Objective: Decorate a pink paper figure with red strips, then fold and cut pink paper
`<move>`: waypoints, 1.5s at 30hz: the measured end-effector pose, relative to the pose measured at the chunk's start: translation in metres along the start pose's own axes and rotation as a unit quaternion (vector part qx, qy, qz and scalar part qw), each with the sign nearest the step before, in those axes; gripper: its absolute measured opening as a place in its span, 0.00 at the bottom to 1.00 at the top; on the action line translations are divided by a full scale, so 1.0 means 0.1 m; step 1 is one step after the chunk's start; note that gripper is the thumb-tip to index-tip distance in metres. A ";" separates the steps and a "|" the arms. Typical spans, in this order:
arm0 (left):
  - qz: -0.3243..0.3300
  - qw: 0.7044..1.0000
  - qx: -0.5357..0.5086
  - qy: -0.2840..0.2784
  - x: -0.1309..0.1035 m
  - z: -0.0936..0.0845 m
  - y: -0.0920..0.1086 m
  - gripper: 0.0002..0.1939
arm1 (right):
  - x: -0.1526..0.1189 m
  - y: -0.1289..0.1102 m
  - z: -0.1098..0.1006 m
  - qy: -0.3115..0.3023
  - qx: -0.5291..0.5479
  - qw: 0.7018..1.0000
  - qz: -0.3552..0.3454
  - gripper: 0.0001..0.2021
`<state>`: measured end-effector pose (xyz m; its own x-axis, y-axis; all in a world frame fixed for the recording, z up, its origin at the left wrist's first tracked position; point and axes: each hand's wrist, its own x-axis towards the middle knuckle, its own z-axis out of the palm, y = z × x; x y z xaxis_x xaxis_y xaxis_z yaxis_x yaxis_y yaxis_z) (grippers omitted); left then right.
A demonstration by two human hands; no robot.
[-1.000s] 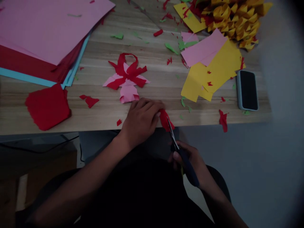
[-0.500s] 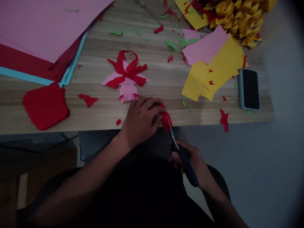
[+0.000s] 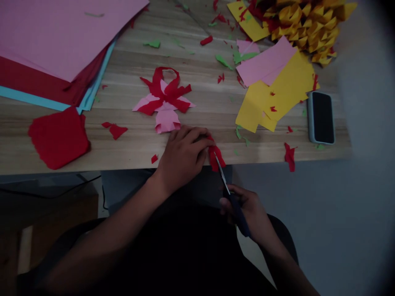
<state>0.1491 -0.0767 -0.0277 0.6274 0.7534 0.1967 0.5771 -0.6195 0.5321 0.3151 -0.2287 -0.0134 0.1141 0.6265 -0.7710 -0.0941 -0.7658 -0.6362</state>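
Note:
At the table's front edge my left hand (image 3: 183, 158) pinches a small piece of red paper (image 3: 217, 159), which sticks out to the right of its fingers. My right hand (image 3: 243, 207) is closed on dark-handled scissors (image 3: 221, 174) below the edge. Their blades point up and left, with the tips on the red paper. Just beyond my left fingers lies a pink folded paper shape (image 3: 166, 119) with red paper strips (image 3: 165, 92) on top. A stack of red paper (image 3: 60, 137) rests at the left front.
Large pink sheets (image 3: 68, 33) over red and blue ones cover the back left. Yellow sheets (image 3: 277, 98), a pink strip (image 3: 268, 61) and a phone (image 3: 321, 118) lie right. Yellow folded pieces (image 3: 305, 31) are piled behind. Red and green scraps are scattered about.
The scissor blades have come closer together, and their handles have shifted slightly up and left with my right hand. My left hand stays almost still on the red paper.

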 end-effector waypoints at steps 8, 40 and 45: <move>0.013 1.000 -0.014 0.004 -0.01 0.02 -0.04 0.11 | -0.01 0.05 -0.06 -0.027 -0.055 0.993 -0.099 0.18; -0.020 0.995 -0.096 -0.006 0.01 -0.03 -0.04 0.15 | 0.09 -0.08 -0.05 -0.008 -0.003 1.000 -0.006 0.21; -0.022 0.993 -0.112 -0.017 0.01 -0.04 -0.04 0.12 | 0.08 -0.04 -0.06 -0.031 -0.012 0.999 -0.019 0.22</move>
<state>0.1455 -0.0722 -0.0258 0.6236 0.7685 0.1431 0.4766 -0.5189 0.7096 0.3222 -0.2214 -0.0164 0.0551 0.6626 -0.7469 -0.0663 -0.7440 -0.6649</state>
